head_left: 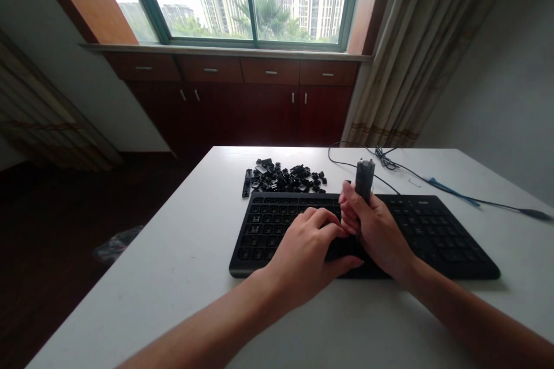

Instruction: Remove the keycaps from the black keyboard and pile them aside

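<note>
A black keyboard [272,213] lies across the table in front of me. Its left part shows bare key sockets, with two whitish crossed marks among them, while keys still sit on the right part. My right hand [367,219] is wrapped round a tool with a thick dark handle [365,176], held upright over the middle of the keyboard. Small metal bits show at the handle's top; the lower end is mostly hidden by my hands. My left hand [309,248] rests on the keyboard just left of the tool, thumb and fingers apart, fingertips partly hidden.
Loose black keycaps [281,177] lie heaped behind the keyboard's left half. A black cable [385,158] loops at the back right. Near it are a thin bent wire [414,183] and a blue strip [454,191]. The white table [186,259] ends at the left beside the dark floor.
</note>
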The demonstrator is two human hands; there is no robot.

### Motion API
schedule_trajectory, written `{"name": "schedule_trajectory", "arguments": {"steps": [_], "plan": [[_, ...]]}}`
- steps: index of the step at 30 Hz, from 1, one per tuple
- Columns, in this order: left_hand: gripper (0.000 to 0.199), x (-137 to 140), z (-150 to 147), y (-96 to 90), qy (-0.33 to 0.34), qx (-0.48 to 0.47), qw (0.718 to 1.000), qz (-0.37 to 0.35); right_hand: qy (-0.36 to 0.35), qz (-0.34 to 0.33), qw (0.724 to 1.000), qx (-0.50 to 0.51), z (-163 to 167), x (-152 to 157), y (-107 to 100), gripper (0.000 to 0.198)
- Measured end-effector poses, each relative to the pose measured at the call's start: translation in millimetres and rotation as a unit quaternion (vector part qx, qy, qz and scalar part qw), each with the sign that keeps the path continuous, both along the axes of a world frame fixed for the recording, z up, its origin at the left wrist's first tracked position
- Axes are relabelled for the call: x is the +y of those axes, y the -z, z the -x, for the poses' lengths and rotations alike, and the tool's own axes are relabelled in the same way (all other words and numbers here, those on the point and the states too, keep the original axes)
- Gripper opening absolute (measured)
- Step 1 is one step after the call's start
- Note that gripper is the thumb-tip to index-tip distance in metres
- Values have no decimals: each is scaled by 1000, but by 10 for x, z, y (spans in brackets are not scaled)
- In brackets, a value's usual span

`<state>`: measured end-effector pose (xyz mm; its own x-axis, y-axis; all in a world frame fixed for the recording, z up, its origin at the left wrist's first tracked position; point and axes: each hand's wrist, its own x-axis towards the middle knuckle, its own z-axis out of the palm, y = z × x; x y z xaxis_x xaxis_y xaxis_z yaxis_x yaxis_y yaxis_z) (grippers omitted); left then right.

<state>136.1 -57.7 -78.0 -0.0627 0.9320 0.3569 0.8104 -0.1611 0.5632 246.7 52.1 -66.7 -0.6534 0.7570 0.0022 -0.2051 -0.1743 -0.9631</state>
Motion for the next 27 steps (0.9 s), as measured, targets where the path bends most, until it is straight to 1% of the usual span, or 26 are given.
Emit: {"name": "schedule_trajectory", "arguments": {"steps": [2,3,4,6,8,9,10,11,13,14,15,16,19,21,24,27], "plan": [[34,-4,3,14,0,-17,1000,4,19,29,999,1,46,-36,-6,51],[37,-7,9,25,-2,-35,999,4,32,34,999,0,71,-46,-10,56],[46,-11,18,37,-7,-60,998,-2,45,32,998,-3,94,-53,-12,58],[76,-17,37,57,-26,-128,991,-27,50,12,999,-11,130,-61,-3,58],[109,-17,35,60,-36,-190,980,-48,25,-25,999,-18,136,-71,20,55],[118,-14,16,55,-32,-211,976,-50,11,-50,999,-19,125,-80,34,54],[119,-8,-17,47,-21,-221,974,-47,0,-80,997,-19,107,-91,46,52],[112,1,-65,38,-5,-221,974,-42,-7,-112,994,-17,83,-104,56,51],[85,26,-196,31,16,-207,977,-43,-4,-161,987,-9,29,-130,66,48],[71,42,-271,35,19,-200,979,-48,4,-169,986,-4,5,-140,67,47],[63,60,-343,44,16,-194,979,-54,17,-169,985,4,-13,-147,66,47],[61,78,-407,56,8,-190,980,-58,33,-163,986,12,-25,-149,65,46],[67,130,-521,89,-13,-186,981,-53,70,-146,986,38,-34,-142,67,45],[69,154,-536,96,-14,-186,981,-57,86,-144,985,48,-32,-135,75,46],[66,169,-527,86,-2,-193,979,-61,105,-144,982,63,-32,-140,84,47],[66,175,-523,70,-7,-206,977,-51,106,-124,983,78,-17,-152,75,49]]}}
